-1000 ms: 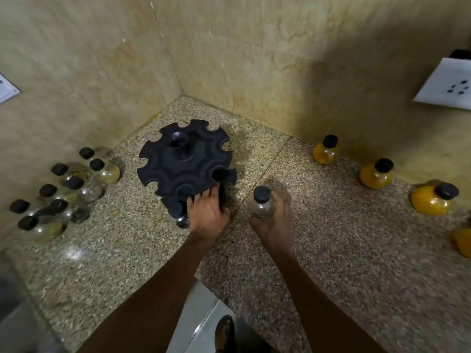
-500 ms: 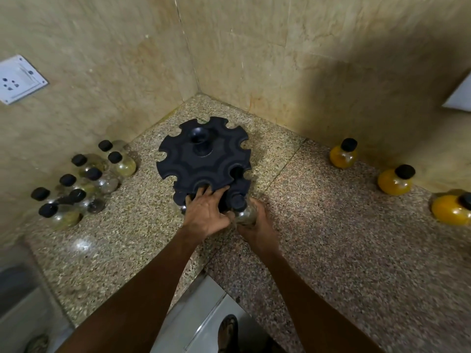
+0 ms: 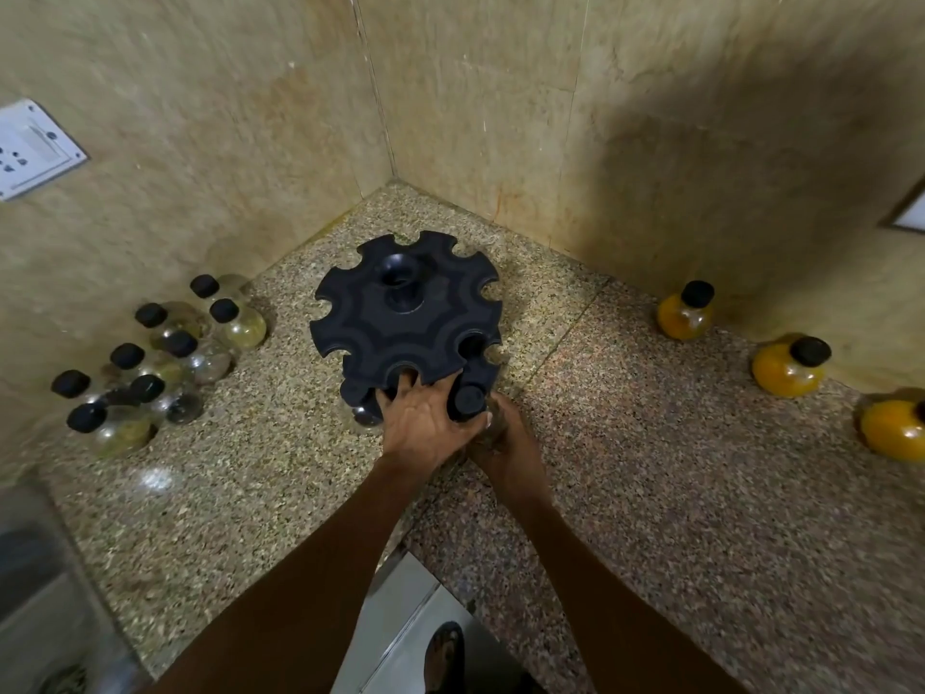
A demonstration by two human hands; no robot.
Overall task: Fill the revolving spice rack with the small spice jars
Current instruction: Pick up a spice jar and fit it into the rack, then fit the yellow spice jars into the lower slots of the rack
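Right hand [image 3: 505,453] grip is curled round a clear jar [image 3: 488,425] with a black cap, holding it at the near edge of the rack [image 3: 400,318]. Left hand [image 3: 425,423] grip is on the rack's near rim, fingers hooked into a notch, steadying it. Jar cap sits level with a lower-tier slot just right of the left hand; whether it is fully seated I cannot tell, the hands hide the slot. Another capped jar [image 3: 363,405] looks already parked in the lower tier, just left of the left hand.

Step in hand, as I judge it: slotting this jar into the rack. Early in the task; top-tier notches all look vacant.

Loose jars [image 3: 150,363] cluster on the counter [image 3: 650,493] well left of both hands. Three orange jars [image 3: 685,313] stand along the wall well to the right.

Next move likely calls for pushing the jar neck home into the notch, letting go, then turning the rack to a free slot and reaching for another jar. Risk: the rack spins under the push unless the left hand holds firm.
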